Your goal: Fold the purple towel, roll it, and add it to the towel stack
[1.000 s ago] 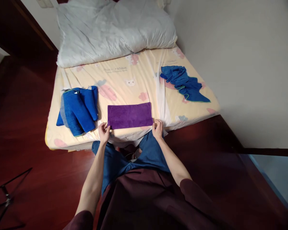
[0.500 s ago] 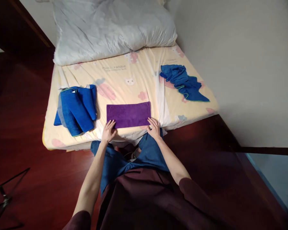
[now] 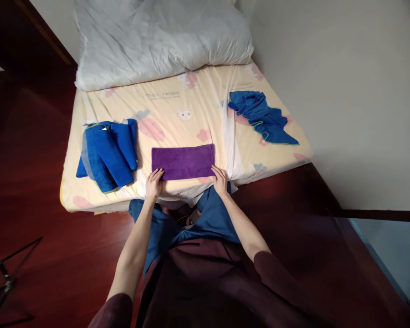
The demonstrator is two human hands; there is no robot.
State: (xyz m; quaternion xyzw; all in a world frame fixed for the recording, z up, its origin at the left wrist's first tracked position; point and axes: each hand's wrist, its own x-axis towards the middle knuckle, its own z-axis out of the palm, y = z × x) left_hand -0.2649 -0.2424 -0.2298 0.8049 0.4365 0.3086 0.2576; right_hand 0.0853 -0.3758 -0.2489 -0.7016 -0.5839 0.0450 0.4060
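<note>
One purple cloth, oblong, lies flat on the bed just beyond the left hand and right hand, long axis side to side, fingers equally near at its near corners, pinch or mere touch indeterminable.

Left hand and right hand are viewed from above and behind by one head-worn camera, angled forward and down.

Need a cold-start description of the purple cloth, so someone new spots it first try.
Find the bed with the yellow rabbit-print sheet, then its near edge, where both hands rest. The purple cloth lies flat there, a neat wide rectangle. Its neighbours, the stacked cloths on the left and the crumpled cloth on the right, are blue.
</note>
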